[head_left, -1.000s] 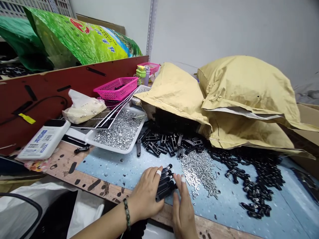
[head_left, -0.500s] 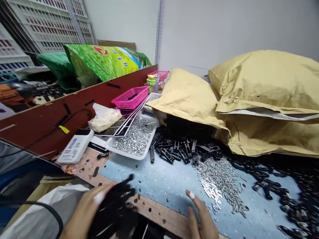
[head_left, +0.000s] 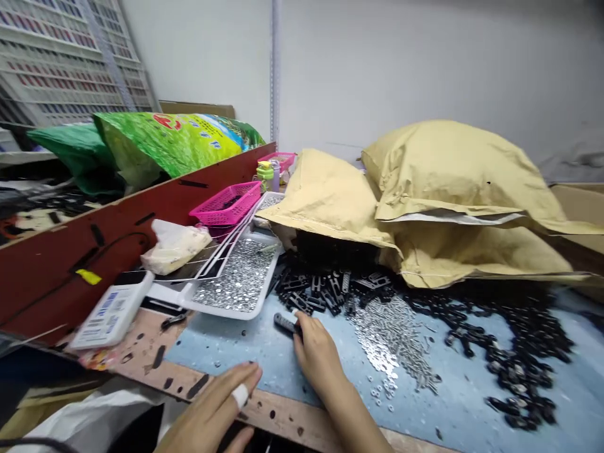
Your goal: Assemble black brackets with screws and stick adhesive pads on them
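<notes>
My right hand [head_left: 318,355] pinches a small black slotted bracket [head_left: 285,324] at its fingertips, on the blue mat [head_left: 226,346]. My left hand [head_left: 212,402], with white tape on one finger, lies at the bottom edge over the wooden bench edge [head_left: 278,412], fingers apart and nothing visible in them. Behind my right hand lies a heap of black brackets [head_left: 316,289]. To its right spreads a patch of silver washers and short screws [head_left: 387,340]. More black parts [head_left: 509,358] trail across the mat on the right.
A white tray of silver washers [head_left: 236,313] stands behind the mat. Tan sacks [head_left: 325,201] spill black parts at the back. A pink basket [head_left: 226,204], white box [head_left: 111,318], plastic bag [head_left: 174,248] and dark red board [head_left: 80,277] stand left.
My left hand held a bunch of black brackets and swung toward the lower left; it now shows none. My right hand has moved left and up to a single bracket. The view has shifted.
</notes>
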`<control>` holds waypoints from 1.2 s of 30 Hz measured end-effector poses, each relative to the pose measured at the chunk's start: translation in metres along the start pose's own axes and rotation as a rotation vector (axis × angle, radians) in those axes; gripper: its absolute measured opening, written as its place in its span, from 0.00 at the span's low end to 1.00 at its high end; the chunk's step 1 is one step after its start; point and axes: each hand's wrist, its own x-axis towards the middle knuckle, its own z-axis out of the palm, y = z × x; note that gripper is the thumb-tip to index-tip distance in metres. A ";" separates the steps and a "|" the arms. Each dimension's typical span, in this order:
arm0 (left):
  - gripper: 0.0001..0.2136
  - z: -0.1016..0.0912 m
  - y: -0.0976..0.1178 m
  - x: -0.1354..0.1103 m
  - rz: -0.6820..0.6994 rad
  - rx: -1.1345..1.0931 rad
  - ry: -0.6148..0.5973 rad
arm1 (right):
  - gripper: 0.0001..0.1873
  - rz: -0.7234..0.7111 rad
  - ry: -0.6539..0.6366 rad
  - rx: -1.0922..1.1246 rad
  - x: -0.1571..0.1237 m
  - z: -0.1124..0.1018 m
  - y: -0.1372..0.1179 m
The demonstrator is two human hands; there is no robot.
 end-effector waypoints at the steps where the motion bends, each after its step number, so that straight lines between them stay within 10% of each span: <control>1: 0.29 0.009 0.003 0.021 0.061 0.004 -0.032 | 0.21 -0.031 -0.018 0.004 -0.016 -0.014 0.003; 5: 0.21 0.050 0.020 0.088 0.116 -0.084 -0.349 | 0.19 -0.181 -0.096 0.116 -0.064 -0.062 0.015; 7: 0.15 0.068 0.027 0.103 0.050 -0.185 -0.472 | 0.18 -0.035 -0.041 0.113 -0.068 -0.082 0.043; 11: 0.13 0.094 0.018 0.095 -0.086 -0.424 -0.393 | 0.16 0.549 0.347 -0.082 -0.046 -0.128 0.149; 17: 0.20 0.115 0.003 0.082 -0.163 -0.684 -0.381 | 0.11 0.677 0.426 -0.082 -0.025 -0.158 0.246; 24: 0.18 0.096 0.060 0.130 -0.410 -0.919 -0.551 | 0.24 0.616 0.430 0.228 -0.042 -0.144 0.175; 29: 0.09 0.091 0.077 0.134 -0.381 -1.026 -0.701 | 0.15 0.509 0.073 0.581 -0.051 -0.106 0.076; 36: 0.06 0.074 0.066 0.123 -0.207 -0.818 -0.538 | 0.09 0.036 -0.182 -0.018 -0.042 -0.100 0.048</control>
